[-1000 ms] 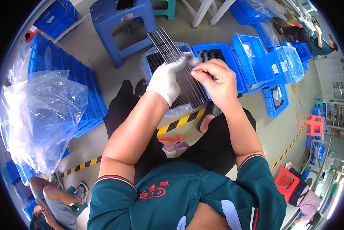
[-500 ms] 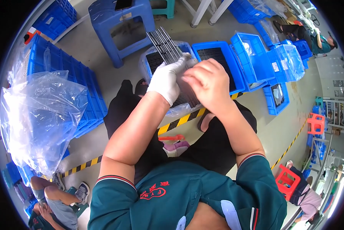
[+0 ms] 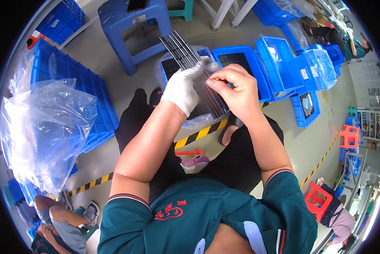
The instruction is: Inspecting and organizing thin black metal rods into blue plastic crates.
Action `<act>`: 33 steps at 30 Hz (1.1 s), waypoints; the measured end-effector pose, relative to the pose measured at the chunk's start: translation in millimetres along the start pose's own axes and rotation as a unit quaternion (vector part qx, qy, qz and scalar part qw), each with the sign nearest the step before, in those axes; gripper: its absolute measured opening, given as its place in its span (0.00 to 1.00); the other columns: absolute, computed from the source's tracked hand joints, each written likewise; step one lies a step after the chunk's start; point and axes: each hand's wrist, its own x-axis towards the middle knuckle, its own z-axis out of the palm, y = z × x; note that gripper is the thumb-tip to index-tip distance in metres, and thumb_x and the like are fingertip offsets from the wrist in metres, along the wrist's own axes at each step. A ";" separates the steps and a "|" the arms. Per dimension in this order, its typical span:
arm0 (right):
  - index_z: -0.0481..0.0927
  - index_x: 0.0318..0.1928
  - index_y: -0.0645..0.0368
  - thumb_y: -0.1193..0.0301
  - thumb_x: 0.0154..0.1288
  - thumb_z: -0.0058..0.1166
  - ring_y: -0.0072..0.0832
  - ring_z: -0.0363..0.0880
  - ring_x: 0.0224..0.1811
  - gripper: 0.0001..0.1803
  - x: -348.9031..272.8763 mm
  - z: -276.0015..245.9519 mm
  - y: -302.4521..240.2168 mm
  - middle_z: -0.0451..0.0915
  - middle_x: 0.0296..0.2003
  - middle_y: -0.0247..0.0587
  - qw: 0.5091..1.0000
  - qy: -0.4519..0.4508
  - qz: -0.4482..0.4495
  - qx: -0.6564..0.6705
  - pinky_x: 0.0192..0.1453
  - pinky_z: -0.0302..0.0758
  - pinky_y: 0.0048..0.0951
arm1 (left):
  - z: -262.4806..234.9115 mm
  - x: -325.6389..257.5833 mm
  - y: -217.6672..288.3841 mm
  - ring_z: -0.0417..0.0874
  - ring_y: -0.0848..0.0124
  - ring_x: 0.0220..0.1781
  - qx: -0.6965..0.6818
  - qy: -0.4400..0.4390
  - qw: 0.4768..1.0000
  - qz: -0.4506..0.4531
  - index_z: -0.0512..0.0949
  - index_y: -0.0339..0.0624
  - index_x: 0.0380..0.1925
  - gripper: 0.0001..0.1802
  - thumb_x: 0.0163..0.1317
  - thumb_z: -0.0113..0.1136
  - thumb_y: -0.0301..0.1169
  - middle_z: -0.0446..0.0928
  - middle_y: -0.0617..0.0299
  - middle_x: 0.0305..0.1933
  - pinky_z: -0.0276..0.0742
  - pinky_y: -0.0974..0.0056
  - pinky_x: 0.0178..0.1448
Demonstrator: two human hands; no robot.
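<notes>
My left hand (image 3: 182, 88), in a white glove, is closed around a bundle of long thin dark strips (image 3: 177, 45). The bundle slants from upper left to lower right, its upper ends fanned slightly apart. My bare right hand (image 3: 240, 93) is beside the bundle's right side, thumb and forefinger pinched on a tiny yellowish-brown piece (image 3: 216, 79) too small to identify. Beneath the hands stands a blue box lined with clear plastic (image 3: 205, 51), holding more dark strips (image 3: 170, 67). Right of it, partly hidden by my right hand, is a blue tray (image 3: 263, 80) with further dark strips.
A blue stool (image 3: 109, 23) stands beyond the lined box. Stacked blue crates (image 3: 88, 93) and a clear plastic bag (image 3: 41, 127) are at left. More blue boxes (image 3: 279, 72) stand at right. Black-and-yellow tape (image 3: 204, 132) crosses the floor. Other people sit farther off.
My right hand has drawn slightly right from the bundle, its fingertips now pinched on the tiny piece. The bundle's upper end has shifted slightly left. My left hand keeps its grip.
</notes>
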 end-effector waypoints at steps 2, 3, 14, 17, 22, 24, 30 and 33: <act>0.84 0.30 0.61 0.77 0.51 0.66 0.26 0.76 0.31 0.05 -0.9 2.8 0.4 0.79 0.27 0.35 1.000 -0.017 0.020 0.010 0.34 0.71 0.25 | -0.4 -1.1 0.4 0.82 0.62 0.43 -0.014 -0.005 1.000 -0.006 0.77 0.38 0.44 0.08 0.69 0.52 0.28 0.80 0.54 0.42 0.79 0.59 0.49; 0.84 0.29 0.59 0.76 0.49 0.67 0.28 0.77 0.30 0.05 -0.2 4.8 0.7 0.79 0.26 0.36 1.000 -0.006 0.008 0.004 0.34 0.73 0.26 | -0.9 -0.7 0.4 0.82 0.62 0.43 -0.014 -0.005 1.000 -0.007 0.77 0.38 0.44 0.08 0.69 0.52 0.28 0.80 0.54 0.42 0.79 0.59 0.49; 0.83 0.26 0.56 0.73 0.46 0.68 0.33 0.76 0.29 0.06 3.0 9.8 5.4 0.78 0.24 0.34 0.992 0.038 -0.093 -0.071 0.33 0.73 0.32 | -0.4 -0.1 -0.3 0.82 0.62 0.43 -0.012 0.007 1.000 0.000 0.76 0.36 0.45 0.08 0.69 0.52 0.27 0.80 0.53 0.41 0.79 0.60 0.49; 0.82 0.25 0.56 0.73 0.46 0.67 0.33 0.77 0.29 0.06 2.2 9.7 4.9 0.78 0.24 0.34 0.994 0.030 -0.082 -0.070 0.33 0.73 0.32 | 0.1 -0.3 0.2 0.82 0.62 0.42 -0.018 0.006 1.000 -0.005 0.76 0.36 0.45 0.09 0.69 0.52 0.27 0.80 0.53 0.41 0.79 0.60 0.50; 0.82 0.25 0.55 0.72 0.45 0.68 0.33 0.76 0.30 0.06 2.2 11.0 2.4 0.78 0.25 0.33 0.994 0.022 -0.082 -0.070 0.35 0.73 0.33 | -0.5 -1.0 0.5 0.82 0.62 0.42 -0.018 0.003 1.000 -0.006 0.76 0.36 0.44 0.09 0.69 0.53 0.27 0.81 0.53 0.41 0.79 0.60 0.50; 0.82 0.25 0.55 0.72 0.45 0.67 0.33 0.76 0.31 0.06 3.0 9.9 -0.9 0.78 0.25 0.33 0.987 0.012 -0.120 -0.110 0.37 0.72 0.33 | -3.8 0.7 -0.5 0.82 0.62 0.43 -0.025 -0.004 1.000 -0.008 0.76 0.35 0.45 0.09 0.69 0.53 0.27 0.81 0.53 0.41 0.79 0.60 0.50; 0.82 0.26 0.54 0.71 0.46 0.66 0.34 0.76 0.33 0.05 0.3 13.1 5.7 0.78 0.25 0.33 0.978 -0.011 -0.138 -0.157 0.40 0.71 0.34 | -2.2 2.2 -5.0 0.82 0.63 0.43 -0.009 0.001 1.000 0.009 0.76 0.34 0.46 0.10 0.68 0.54 0.26 0.80 0.52 0.41 0.78 0.61 0.51; 0.83 0.26 0.54 0.70 0.46 0.66 0.34 0.76 0.32 0.06 1.5 11.8 5.4 0.78 0.25 0.33 0.982 -0.017 -0.131 -0.138 0.39 0.72 0.35 | -1.8 2.8 -4.4 0.82 0.62 0.43 -0.011 -0.006 1.000 -0.002 0.75 0.33 0.46 0.10 0.68 0.53 0.26 0.80 0.52 0.41 0.78 0.60 0.52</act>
